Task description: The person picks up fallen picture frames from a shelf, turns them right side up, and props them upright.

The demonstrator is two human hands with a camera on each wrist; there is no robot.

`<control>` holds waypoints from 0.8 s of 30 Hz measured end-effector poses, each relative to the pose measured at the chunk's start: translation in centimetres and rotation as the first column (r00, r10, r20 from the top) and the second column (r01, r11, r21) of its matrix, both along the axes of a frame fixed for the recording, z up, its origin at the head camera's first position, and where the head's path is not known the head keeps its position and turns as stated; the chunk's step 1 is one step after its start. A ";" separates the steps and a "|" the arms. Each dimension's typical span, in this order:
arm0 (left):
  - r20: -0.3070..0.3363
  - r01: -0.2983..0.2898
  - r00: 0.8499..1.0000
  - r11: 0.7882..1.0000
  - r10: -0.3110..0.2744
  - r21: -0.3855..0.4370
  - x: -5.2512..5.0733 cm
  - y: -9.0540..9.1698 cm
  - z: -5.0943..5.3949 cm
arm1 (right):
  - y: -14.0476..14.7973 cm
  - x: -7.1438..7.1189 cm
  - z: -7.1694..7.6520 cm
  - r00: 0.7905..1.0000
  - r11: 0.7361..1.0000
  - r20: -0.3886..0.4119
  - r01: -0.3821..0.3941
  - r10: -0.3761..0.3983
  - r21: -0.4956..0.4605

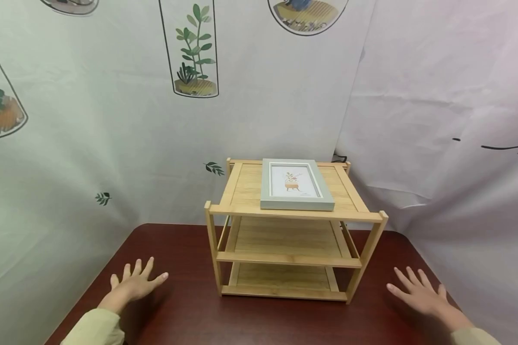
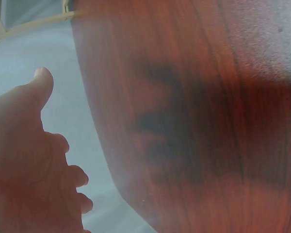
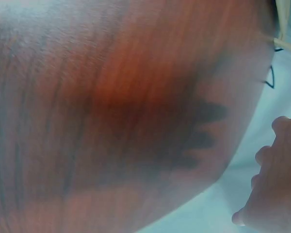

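A light wooden shelf rack [image 1: 289,259] with three tiers stands on the dark red table. On its top tier lies a pale green picture frame [image 1: 297,205], face up, showing a print of a potted plant. My left hand [image 1: 134,286] is spread over the table to the left of the rack, apart from it and holding nothing. To the right of the rack, my right hand [image 1: 425,298] is likewise spread and holds nothing. Both wrist views show the hands' shadows falling on the tabletop, with the left thumb [image 2: 41,87] stretched away from the fingers.
The dark red table [image 1: 280,323] has rounded far corners and a wood grain. Behind it hangs a pale cloth [image 1: 276,105] printed with plants in glass vessels. A bit of black cord [image 1: 340,158] shows behind the rack's far right corner.
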State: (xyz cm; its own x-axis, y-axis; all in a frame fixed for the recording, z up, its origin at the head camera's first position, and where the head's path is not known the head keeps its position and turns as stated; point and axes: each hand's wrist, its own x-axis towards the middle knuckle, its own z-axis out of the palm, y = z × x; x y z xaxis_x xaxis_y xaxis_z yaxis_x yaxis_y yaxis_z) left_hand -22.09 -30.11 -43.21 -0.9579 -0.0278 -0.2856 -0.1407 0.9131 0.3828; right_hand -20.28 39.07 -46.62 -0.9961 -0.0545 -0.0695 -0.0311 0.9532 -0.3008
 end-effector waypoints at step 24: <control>-0.282 0.074 0.955 0.994 -0.094 -0.082 -1.2 2.7 9.8 | -1.5 -0.8 12.9 0.980 0.987 -0.169 -0.084 0.106 0.133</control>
